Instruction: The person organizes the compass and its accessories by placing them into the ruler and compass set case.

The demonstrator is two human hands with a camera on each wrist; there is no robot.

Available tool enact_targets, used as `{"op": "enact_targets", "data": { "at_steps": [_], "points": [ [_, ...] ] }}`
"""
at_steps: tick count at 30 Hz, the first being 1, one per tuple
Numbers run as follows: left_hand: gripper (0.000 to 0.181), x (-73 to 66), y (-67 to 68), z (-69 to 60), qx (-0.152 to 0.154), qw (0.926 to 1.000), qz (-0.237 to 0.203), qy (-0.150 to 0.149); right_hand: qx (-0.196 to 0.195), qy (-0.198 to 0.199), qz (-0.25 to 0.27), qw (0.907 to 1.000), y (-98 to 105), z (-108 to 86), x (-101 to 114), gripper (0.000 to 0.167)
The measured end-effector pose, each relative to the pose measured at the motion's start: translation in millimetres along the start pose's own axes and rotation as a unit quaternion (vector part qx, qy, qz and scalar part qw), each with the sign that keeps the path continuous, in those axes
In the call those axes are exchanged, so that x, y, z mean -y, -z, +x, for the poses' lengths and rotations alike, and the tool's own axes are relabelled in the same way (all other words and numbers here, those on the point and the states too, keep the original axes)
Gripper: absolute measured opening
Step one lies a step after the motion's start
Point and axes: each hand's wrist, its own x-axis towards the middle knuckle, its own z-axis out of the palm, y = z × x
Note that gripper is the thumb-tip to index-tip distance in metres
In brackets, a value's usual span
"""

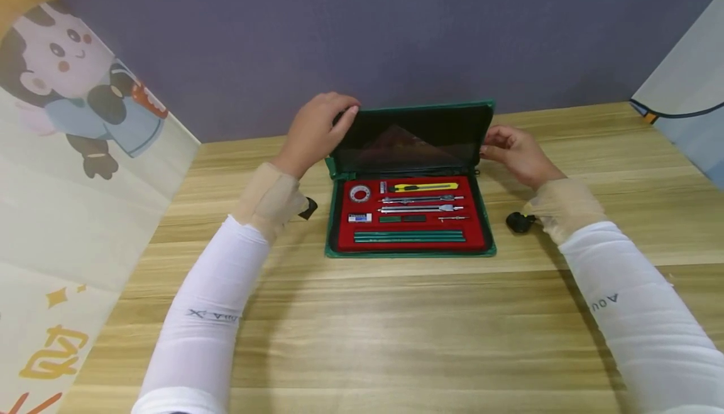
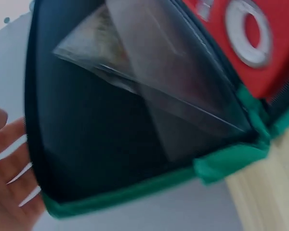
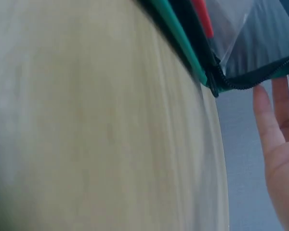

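A green zip case [image 1: 411, 254] lies on the table with its lid [image 1: 418, 141] raised, a clear plastic pouch inside the lid. My left hand [image 1: 319, 130] is at the lid's upper left corner; in the left wrist view its fingers [image 2: 12, 166] reach behind the edge and the thumb stands off. At the lid's right side, my right hand [image 1: 520, 155] touches the edge with extended fingers [image 3: 266, 113]. Set in the red insert [image 1: 481, 228] are a yellow utility knife [image 1: 427, 187], silver compasses [image 1: 421, 208], a round white disc [image 1: 359, 193], an eraser [image 1: 359, 217] and green pencils [image 1: 409, 237].
The case stands on a wood-grain table [image 1: 396, 332], near a grey-blue panel [image 1: 396, 31] behind it. A printed cartoon wall [image 1: 96, 87] borders the left side. A dark cable [image 1: 684, 115] hangs at the far right.
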Motion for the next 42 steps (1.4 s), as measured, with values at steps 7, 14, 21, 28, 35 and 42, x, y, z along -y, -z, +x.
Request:
{"op": "enact_targets", "data": {
  "at_steps": [7, 14, 21, 28, 35, 42],
  "points": [
    [0.033, -16.2, 6.1, 7.8, 0.089, 0.9951, -0.022, 0.037, 0.011, -0.017, -0.014, 0.9997, 6, -0.2, -2, 0.015],
    [0.026, -21.4, 13.0, 7.5, 0.134, 0.9879, -0.06, 0.051, 0.056, -0.09, -0.091, 0.9901, 12, -2.4, -1, 0.021],
    [0.025, -28.9, 19.8, 7.9, 0.227, 0.9695, -0.072, 0.058, 0.087, -0.121, -0.15, 0.9773, 14, -3.7, 0, 0.032],
    [0.022, -32.7, 22.7, 8.0, 0.302, 0.9484, -0.087, 0.039, 0.085, -0.112, -0.17, 0.9753, 12, -3.1, 3, 0.027],
    [0.017, -35.3, 18.9, 3.6, 0.371, 0.9211, -0.115, 0.02, 0.088, -0.119, -0.197, 0.9692, 9, -1.4, 6, 0.023],
    [0.02, -39.0, 8.8, -3.9, 0.422, 0.8973, -0.131, 0.005, 0.101, -0.131, -0.211, 0.9634, 10, -1.1, 5, 0.024]
  ]
}}
